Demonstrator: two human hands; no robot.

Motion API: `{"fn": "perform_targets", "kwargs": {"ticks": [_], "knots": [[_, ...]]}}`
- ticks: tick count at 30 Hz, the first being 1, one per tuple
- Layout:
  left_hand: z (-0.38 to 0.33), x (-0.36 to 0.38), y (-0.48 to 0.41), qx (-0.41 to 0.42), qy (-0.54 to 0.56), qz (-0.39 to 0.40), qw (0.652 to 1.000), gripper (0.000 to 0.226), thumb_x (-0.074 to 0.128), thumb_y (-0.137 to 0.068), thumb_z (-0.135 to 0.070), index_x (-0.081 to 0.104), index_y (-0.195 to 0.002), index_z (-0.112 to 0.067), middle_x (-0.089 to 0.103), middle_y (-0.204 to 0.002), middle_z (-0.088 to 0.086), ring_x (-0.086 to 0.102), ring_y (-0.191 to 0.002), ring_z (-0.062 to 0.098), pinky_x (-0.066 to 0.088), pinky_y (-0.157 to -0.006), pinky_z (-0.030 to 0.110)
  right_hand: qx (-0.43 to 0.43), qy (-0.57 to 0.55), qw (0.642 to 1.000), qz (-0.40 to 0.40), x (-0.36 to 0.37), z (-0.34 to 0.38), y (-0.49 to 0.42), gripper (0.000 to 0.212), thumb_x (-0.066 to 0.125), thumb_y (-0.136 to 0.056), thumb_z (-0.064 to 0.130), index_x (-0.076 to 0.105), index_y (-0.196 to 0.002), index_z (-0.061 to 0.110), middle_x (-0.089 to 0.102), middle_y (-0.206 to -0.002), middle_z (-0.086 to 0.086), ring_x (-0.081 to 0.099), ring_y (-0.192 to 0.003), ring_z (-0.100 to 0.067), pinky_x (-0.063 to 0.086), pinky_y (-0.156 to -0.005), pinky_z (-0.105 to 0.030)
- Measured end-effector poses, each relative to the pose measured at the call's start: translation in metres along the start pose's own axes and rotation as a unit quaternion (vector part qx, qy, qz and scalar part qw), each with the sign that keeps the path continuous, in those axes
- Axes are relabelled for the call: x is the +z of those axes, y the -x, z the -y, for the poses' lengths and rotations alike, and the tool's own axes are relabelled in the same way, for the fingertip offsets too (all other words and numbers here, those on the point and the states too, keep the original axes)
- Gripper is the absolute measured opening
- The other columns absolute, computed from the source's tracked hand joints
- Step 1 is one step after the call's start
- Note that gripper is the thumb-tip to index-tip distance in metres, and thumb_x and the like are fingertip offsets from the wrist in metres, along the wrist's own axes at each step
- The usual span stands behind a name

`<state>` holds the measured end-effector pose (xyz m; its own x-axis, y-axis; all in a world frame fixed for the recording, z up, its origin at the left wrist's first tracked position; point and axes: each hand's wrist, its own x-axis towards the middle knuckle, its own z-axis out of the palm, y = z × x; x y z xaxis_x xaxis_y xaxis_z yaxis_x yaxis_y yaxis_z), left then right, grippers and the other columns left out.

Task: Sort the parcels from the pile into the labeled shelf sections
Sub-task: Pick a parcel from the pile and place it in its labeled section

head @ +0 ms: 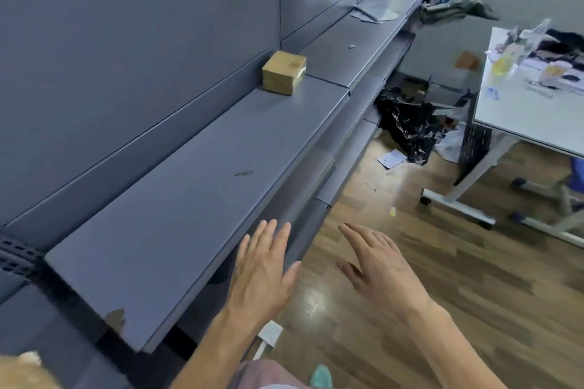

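Grey steel shelf (189,199) runs away toward one o'clock. On it the taped brown parcel (283,73) sits well off at twelve o'clock from your left hand (262,275), the nearer one. Both hands are empty, fingers straight. Your right hand (379,271) hovers over the wood floor (442,262). Only bare shelf lies between.

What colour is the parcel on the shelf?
Tan-brown cardboard parcel wrapped in clear tape, on the grey shelf; head view.

Small brown taped parcel (284,72), seemingly cardboard, upright on the grey shelf (196,186), close to its back panel
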<state>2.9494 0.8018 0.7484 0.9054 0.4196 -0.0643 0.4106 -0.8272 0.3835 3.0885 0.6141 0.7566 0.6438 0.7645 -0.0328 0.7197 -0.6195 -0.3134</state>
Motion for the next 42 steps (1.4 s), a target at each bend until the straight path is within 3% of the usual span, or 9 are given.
{"fn": "perform_targets", "kwargs": {"ticks": [3,15,20,24,27,33,42], "knots": [[-0.022,0.004,-0.035,0.0,0.004,0.016,1.0,0.071,0.034,-0.108,-0.05,0.001,-0.165,-0.026,-0.002,-0.173,-0.004,-0.011,-0.158,0.012,-0.009,-0.126,0.035,0.004,-0.004,1.0,-0.002,-0.014,-0.031,-0.024,0.064,0.051,-0.101,0.044,0.029,-0.158,0.027,0.032,-0.16,0.011,0.028,-0.146,-0.008,0.012,-0.12,-0.024],[-0.032,0.02,-0.21,-0.011,0.032,0.023,0.999,0.072,0.037,-0.107,-0.049,0.001,-0.165,-0.025,-0.003,-0.173,-0.004,-0.01,-0.159,0.013,-0.007,-0.126,0.035,0.002,0.009,1.0,0.024,-0.029,-0.111,-0.162,0.066,0.05,-0.101,0.046,0.024,-0.159,0.03,0.029,-0.162,0.012,0.026,-0.147,-0.009,0.01,-0.12,-0.025],[-0.02,0.007,-0.277,-0.039,0.063,0.023,0.997,0.072,0.038,-0.108,-0.048,0.003,-0.165,-0.024,-0.003,-0.173,-0.003,-0.009,-0.159,0.013,-0.004,-0.127,0.035,-0.009,0.007,0.999,0.044,-0.044,-0.126,-0.236,0.065,0.047,-0.102,0.048,0.022,-0.16,0.03,0.026,-0.163,0.015,0.021,-0.148,-0.006,0.002,-0.113,-0.014],[-0.002,-0.01,-0.316,-0.055,0.052,0.015,0.997,0.071,0.038,-0.108,-0.047,0.002,-0.165,-0.024,-0.005,-0.173,-0.003,-0.01,-0.159,0.013,-0.005,-0.127,0.034,-0.027,0.007,0.998,0.053,-0.049,-0.131,-0.293,0.065,0.047,-0.103,0.046,0.022,-0.16,0.028,0.024,-0.164,0.013,0.021,-0.15,-0.007,0.009,-0.12,-0.022],[0.014,-0.022,-0.334,-0.089,0.052,-0.007,0.995,0.072,0.04,-0.108,-0.047,0.003,-0.165,-0.024,-0.003,-0.173,-0.004,-0.008,-0.159,0.013,-0.001,-0.127,0.034,-0.064,0.002,0.996,0.061,-0.049,-0.126,-0.335,0.066,0.047,-0.103,0.048,0.021,-0.16,0.029,0.023,-0.165,0.014,0.022,-0.15,-0.007,0.007,-0.119,-0.02],[0.034,-0.028,-0.362,-0.168,0.049,-0.033,0.984,0.072,0.041,-0.107,-0.047,0.006,-0.165,-0.024,0.0,-0.173,-0.003,-0.005,-0.159,0.014,0.005,-0.128,0.036,-0.142,0.006,0.986,0.084,-0.051,-0.13,-0.417,0.066,0.048,-0.103,0.047,0.022,-0.16,0.028,0.026,-0.164,0.01,0.025,-0.15,-0.01,0.016,-0.122,-0.028],[0.013,-0.024,-0.433,-0.294,0.067,-0.093,0.949,0.072,0.045,-0.106,-0.047,0.008,-0.165,-0.028,0.003,-0.173,-0.006,-0.004,-0.159,0.012,0.005,-0.128,0.037,-0.287,0.018,0.95,0.12,-0.06,-0.155,-0.547,0.066,0.045,-0.104,0.047,0.02,-0.161,0.024,0.023,-0.166,0.007,0.022,-0.151,-0.013,0.013,-0.122,-0.029]]}}
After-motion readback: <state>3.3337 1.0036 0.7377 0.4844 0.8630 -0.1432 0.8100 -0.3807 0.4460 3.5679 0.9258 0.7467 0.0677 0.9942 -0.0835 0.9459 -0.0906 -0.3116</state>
